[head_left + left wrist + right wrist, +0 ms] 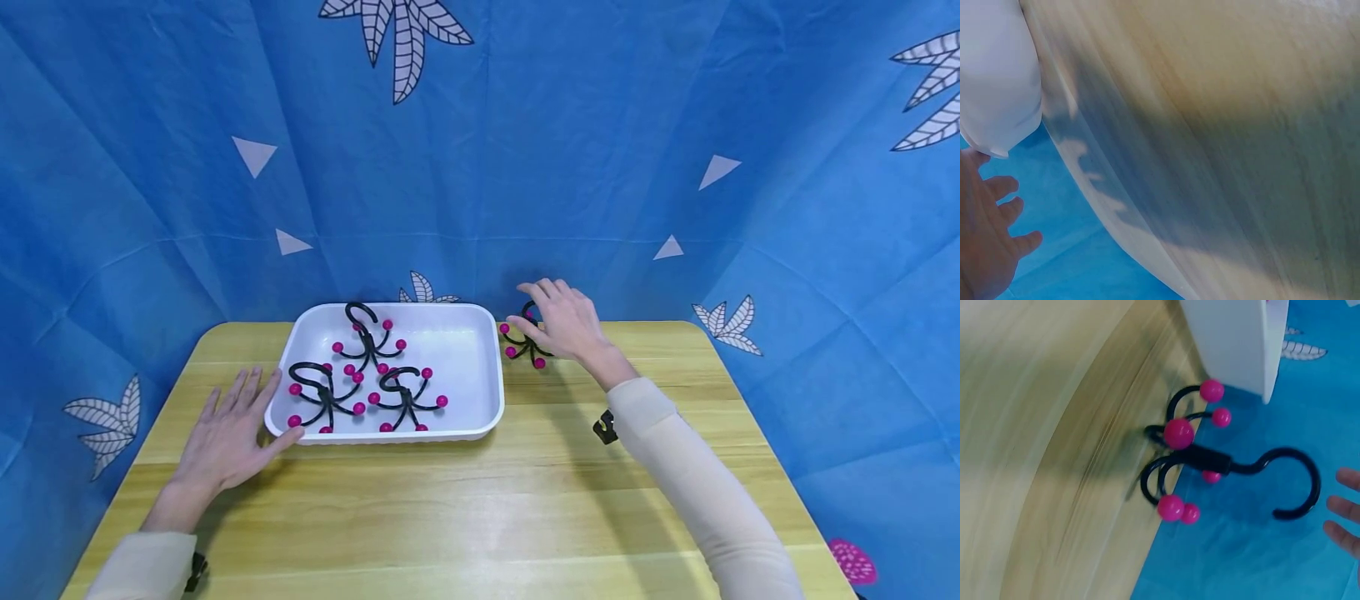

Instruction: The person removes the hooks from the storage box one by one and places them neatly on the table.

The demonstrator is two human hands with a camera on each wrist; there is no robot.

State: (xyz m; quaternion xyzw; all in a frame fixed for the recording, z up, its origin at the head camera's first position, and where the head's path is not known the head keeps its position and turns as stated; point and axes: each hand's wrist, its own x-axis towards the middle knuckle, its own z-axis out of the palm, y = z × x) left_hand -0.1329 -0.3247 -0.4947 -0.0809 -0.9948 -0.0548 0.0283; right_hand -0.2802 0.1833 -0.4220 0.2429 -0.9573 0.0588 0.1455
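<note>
A white tray (465,358) holds three black multi-arm hook hangers with pink ball tips: one at the back (367,342), one at front left (326,400) and one at front right (407,400). At the tray's left edge lies my left hand (232,433), fingers spread and thumb by the front rim. Just right of the tray, another hook hanger (1207,457) stands on its arms with its hook up. My right hand (566,325) is beside it, fingers extended; in the right wrist view the fingertips (1347,506) are apart from the hook.
The tray sits at the back of a wooden table (450,508) with rounded back corners. Behind and beside it hangs a blue cloth (570,150) with leaf and triangle prints. A dark clip-like piece (605,427) shows under the right sleeve.
</note>
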